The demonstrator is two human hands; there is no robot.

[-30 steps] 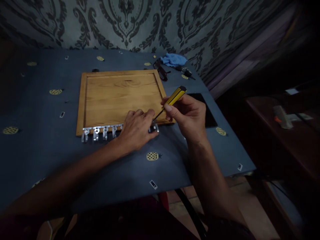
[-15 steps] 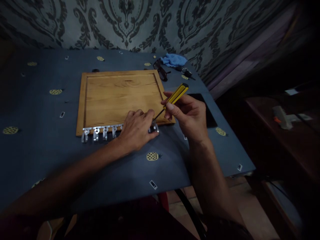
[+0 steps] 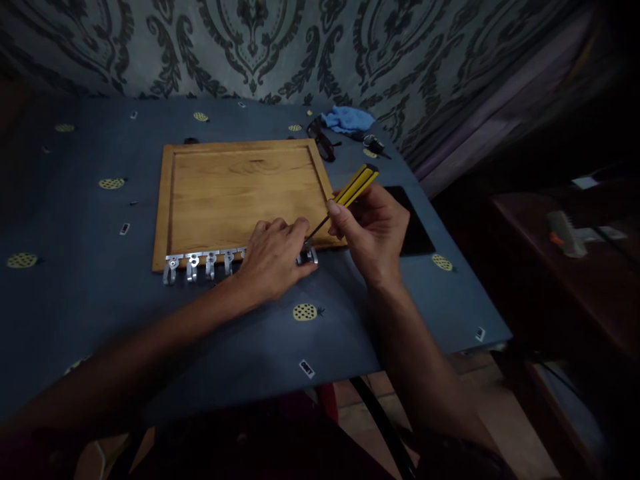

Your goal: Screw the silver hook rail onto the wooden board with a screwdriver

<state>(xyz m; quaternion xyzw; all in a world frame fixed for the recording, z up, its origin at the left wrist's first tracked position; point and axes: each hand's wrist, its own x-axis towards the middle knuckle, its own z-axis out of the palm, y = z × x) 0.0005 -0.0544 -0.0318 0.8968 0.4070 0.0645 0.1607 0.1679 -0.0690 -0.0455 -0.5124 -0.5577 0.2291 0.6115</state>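
Observation:
A framed wooden board (image 3: 240,193) lies on the table. Along its near edge runs a metal hook rail (image 3: 194,259) with several silver hooks. My left hand (image 3: 274,261) presses down over the rail's right half, its fingers on the board and its thumb beside the last hook; it hides the rail's middle. In my right hand (image 3: 377,233) is a screwdriver (image 3: 357,184) with a yellow and black handle, closed between thumb and fingers. The tool slants down to the left, and its tip is at the rail's right end; whether it sits in a screw is too small to tell.
A dark flat tablet-like thing (image 3: 419,230) lies behind my right hand. Sunglasses (image 3: 325,143), a blue cloth (image 3: 349,120) and keys (image 3: 375,145) are near the back right corner. A patterned wall covering (image 3: 250,53) borders the table (image 3: 75,213).
My right hand has shifted and rolled slightly around the screwdriver handle, its fingers drawn in closer. The left hand, rail and board have stayed in place.

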